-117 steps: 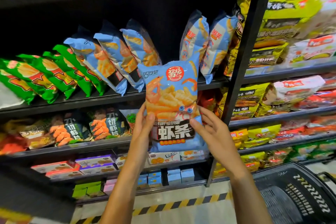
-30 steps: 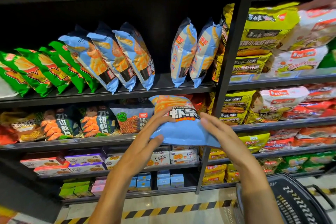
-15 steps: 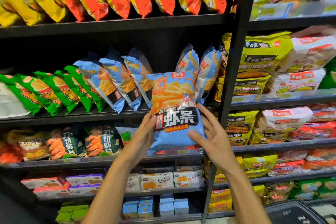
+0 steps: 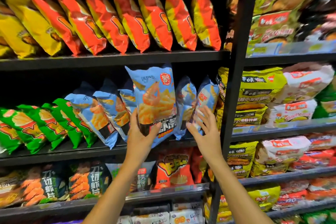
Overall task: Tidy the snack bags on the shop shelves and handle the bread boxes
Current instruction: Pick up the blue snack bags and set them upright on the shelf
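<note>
A light blue bag of shrimp sticks (image 4: 155, 100) stands upright in the gap of the middle shelf (image 4: 60, 148), its top near the shelf above. My left hand (image 4: 141, 132) grips its lower left part, thumb across the front. My right hand (image 4: 204, 129) has let go; its spread fingers press against two blue bags (image 4: 203, 96) standing at the right end of the row. More blue bags (image 4: 98, 112) lean to the left of the held one.
Green bags (image 4: 36, 125) fill the shelf's left part. Red and yellow bags (image 4: 127, 16) line the top shelf. A black upright post (image 4: 234, 71) borders the bay on the right, with noodle packs (image 4: 258, 96) beyond. Small boxes (image 4: 181, 217) sit low down.
The blue bag rose from in front of the lower shelf into the gap on the middle shelf. My right hand left it and moved onto the two bags at the right.
</note>
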`<state>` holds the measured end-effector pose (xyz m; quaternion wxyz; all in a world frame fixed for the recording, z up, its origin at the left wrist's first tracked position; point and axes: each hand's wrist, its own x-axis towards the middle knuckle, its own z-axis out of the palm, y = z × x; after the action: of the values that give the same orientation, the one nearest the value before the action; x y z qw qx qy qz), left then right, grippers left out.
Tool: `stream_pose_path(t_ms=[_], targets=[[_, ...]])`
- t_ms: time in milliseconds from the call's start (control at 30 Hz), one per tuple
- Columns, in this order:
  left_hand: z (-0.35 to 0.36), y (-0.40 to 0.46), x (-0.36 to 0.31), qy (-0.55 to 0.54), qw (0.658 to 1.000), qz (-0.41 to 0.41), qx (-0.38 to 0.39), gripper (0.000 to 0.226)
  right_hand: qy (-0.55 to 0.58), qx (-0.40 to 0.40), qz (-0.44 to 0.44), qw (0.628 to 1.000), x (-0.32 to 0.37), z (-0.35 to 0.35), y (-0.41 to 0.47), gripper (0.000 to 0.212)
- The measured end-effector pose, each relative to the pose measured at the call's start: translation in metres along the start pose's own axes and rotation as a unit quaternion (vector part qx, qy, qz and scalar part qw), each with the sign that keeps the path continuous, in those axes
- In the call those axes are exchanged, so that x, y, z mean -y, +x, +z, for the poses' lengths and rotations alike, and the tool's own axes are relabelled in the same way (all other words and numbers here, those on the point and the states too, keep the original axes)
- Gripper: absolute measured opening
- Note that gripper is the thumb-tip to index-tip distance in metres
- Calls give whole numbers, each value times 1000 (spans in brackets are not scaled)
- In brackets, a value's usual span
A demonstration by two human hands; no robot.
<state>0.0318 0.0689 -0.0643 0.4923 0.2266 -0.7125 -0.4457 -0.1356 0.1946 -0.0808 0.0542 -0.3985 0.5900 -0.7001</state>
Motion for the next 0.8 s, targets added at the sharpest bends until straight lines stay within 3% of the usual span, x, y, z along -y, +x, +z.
stream_pose_path(t_ms=[267, 433, 700, 800], targets=[[36, 41, 30, 110, 988, 79, -70, 95, -189, -86, -88, 974, -29, 42, 50, 97], [60, 61, 55, 140, 974, 158, -85, 87, -225, -115, -139, 958, -40, 66, 65, 111], [71, 59, 105, 155, 967, 203, 2, 107, -274, -156, -156, 936, -70, 74, 74, 90], [69, 59, 114, 152, 959, 238, 22, 103, -278, -162, -152, 935, -72, 75, 74, 90]])
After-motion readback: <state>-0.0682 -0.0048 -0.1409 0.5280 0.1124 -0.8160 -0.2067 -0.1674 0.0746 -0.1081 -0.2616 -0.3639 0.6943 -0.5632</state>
